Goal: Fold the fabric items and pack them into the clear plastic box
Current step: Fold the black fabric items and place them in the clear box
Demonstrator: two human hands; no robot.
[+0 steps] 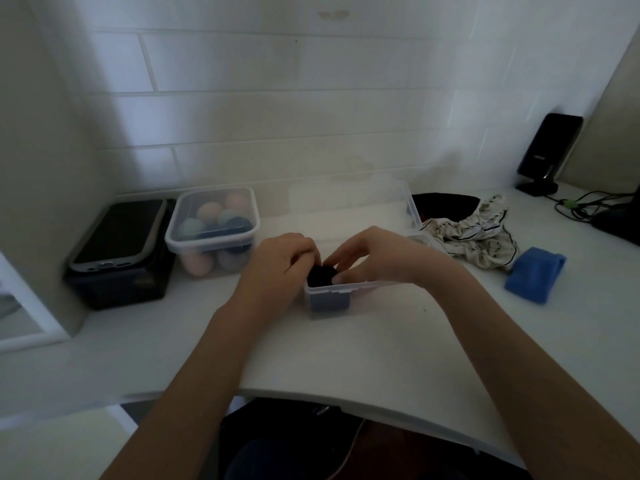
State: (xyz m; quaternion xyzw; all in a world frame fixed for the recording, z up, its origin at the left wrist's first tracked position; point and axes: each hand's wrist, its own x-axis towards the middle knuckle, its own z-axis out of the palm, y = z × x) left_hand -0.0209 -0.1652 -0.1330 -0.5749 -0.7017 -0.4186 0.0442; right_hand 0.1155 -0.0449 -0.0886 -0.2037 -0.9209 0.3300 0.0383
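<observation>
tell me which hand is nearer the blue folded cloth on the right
Right. The right hand is at the clear box, between it and the blue folded cloth; the left hand is on the box's far side.

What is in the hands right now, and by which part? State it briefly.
Both hands hold a dark rolled fabric item at its top, over the clear plastic box. The left hand pinches its left side, the right hand its right side.
</observation>
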